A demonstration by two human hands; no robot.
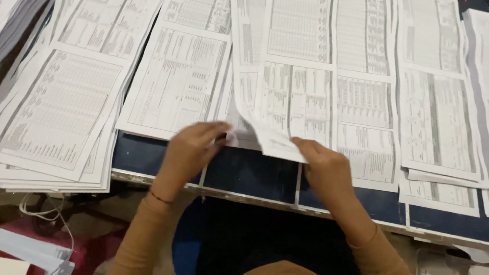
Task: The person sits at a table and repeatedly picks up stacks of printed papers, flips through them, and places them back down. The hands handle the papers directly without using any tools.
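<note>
White printed sheet (284,108), lower edge curled, pinched by both hands' fingers (222,131).

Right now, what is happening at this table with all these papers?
A person in tan sleeves is lifting the near edge of a white printed sheet from the middle stack. The left hand and the right hand both pinch it. Other stacks of white printed sheets lie in rows across the dark blue table.

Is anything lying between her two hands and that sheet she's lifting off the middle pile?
Nothing visible. The left hand and right hand both already grip the lower edge of the curled printed sheet, lifted off the middle stack of printed pages.
</note>
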